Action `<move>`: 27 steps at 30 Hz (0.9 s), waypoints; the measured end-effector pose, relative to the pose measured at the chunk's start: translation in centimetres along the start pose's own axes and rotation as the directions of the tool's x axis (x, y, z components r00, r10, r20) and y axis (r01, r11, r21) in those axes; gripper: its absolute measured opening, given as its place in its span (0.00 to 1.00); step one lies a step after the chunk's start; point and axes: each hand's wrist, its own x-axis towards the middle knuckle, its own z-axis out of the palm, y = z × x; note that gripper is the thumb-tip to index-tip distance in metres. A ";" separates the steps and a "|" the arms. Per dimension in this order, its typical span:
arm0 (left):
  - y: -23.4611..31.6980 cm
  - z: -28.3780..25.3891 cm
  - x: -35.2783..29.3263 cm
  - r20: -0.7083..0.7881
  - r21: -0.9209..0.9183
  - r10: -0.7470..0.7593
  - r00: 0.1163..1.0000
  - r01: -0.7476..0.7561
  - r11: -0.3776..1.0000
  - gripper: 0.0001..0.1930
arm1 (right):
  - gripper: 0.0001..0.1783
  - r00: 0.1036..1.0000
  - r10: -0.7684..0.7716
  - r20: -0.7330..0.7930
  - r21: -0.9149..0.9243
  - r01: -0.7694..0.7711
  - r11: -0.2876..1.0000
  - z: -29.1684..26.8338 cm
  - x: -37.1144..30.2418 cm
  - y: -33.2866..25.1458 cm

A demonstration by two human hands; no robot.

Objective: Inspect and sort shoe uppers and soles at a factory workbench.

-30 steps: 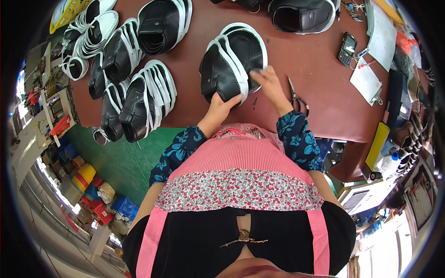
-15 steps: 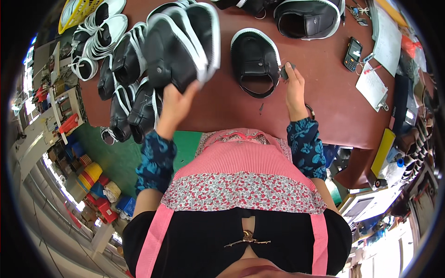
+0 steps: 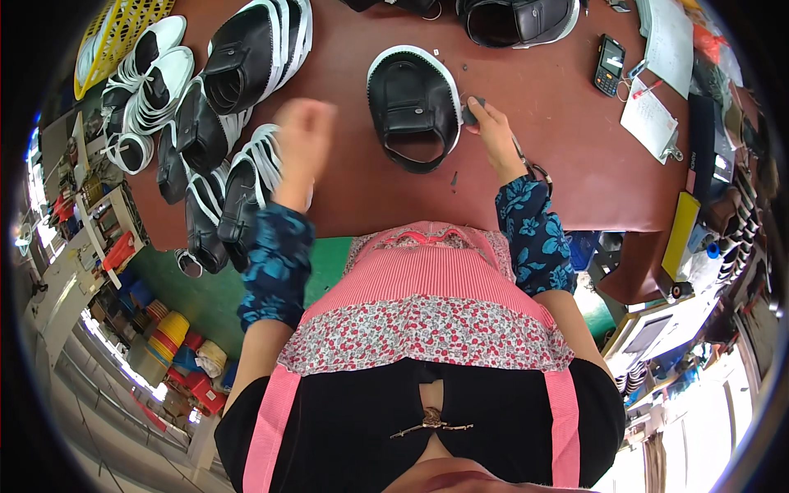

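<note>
In front of me on the table lies a black shoe upper [image 3: 415, 86] with white edging, its opening toward me. My right hand [image 3: 496, 135] is just right of it, fingers closed on a small dark grey piece [image 3: 472, 112] whose kind I cannot make out. This piece is close to the white edging. My left hand [image 3: 304, 148] is raised left of the upper, smeared by motion, and I see nothing held in it. Beyond it at the left rests a nested stack of black uppers with white edging [image 3: 246, 70].
More black uppers [image 3: 205, 205] and bundled white strips [image 3: 164, 90] crowd the left of the brown table [image 3: 542, 82], near a yellow basket [image 3: 111, 37]. Another black upper [image 3: 526, 20] is at the back. A handheld device [image 3: 610, 64] and a clipboard with papers [image 3: 653, 123] lie at right.
The nested uppers that were in my left hand now rest at the far left, let go. The hand is empty-looking and blurred. My right hand still holds the dark piece.
</note>
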 end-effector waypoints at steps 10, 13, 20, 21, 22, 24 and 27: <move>6.5 2.0 -12.1 0.293 -0.198 -0.079 0.953 0.141 0.970 0.12 | 0.23 0.998 0.070 0.003 0.126 -0.070 0.990 -0.9 -5.4 0.7; 2.9 -3.4 -8.7 -0.016 -0.136 0.051 0.999 -0.053 0.989 0.08 | 0.26 0.992 0.125 -0.024 0.118 -0.121 0.986 -2.0 -1.0 3.0; -8.6 -10.9 -0.7 0.036 0.601 0.371 0.928 -0.317 0.734 0.09 | 0.25 0.989 0.147 -0.017 0.038 -0.146 0.989 -2.0 -1.1 2.7; -10.8 -11.2 1.4 0.097 0.636 0.315 0.944 -0.302 0.710 0.08 | 0.25 0.989 0.144 -0.022 0.040 -0.143 0.989 -2.0 -1.1 2.5; -12.9 -11.2 3.6 0.088 0.669 0.323 0.942 -0.296 0.682 0.08 | 0.26 0.990 0.142 -0.026 0.041 -0.141 0.989 -1.8 -1.1 2.2; -15.0 -11.6 7.4 -0.024 0.617 0.280 0.960 -0.207 0.759 0.09 | 0.27 0.989 0.143 -0.038 0.037 -0.142 0.989 -1.5 -1.1 1.8; -12.5 -10.5 9.7 -0.340 0.512 0.294 0.893 -0.087 0.854 0.18 | 0.27 0.988 0.146 -0.050 0.022 -0.145 0.989 -1.1 -0.9 1.4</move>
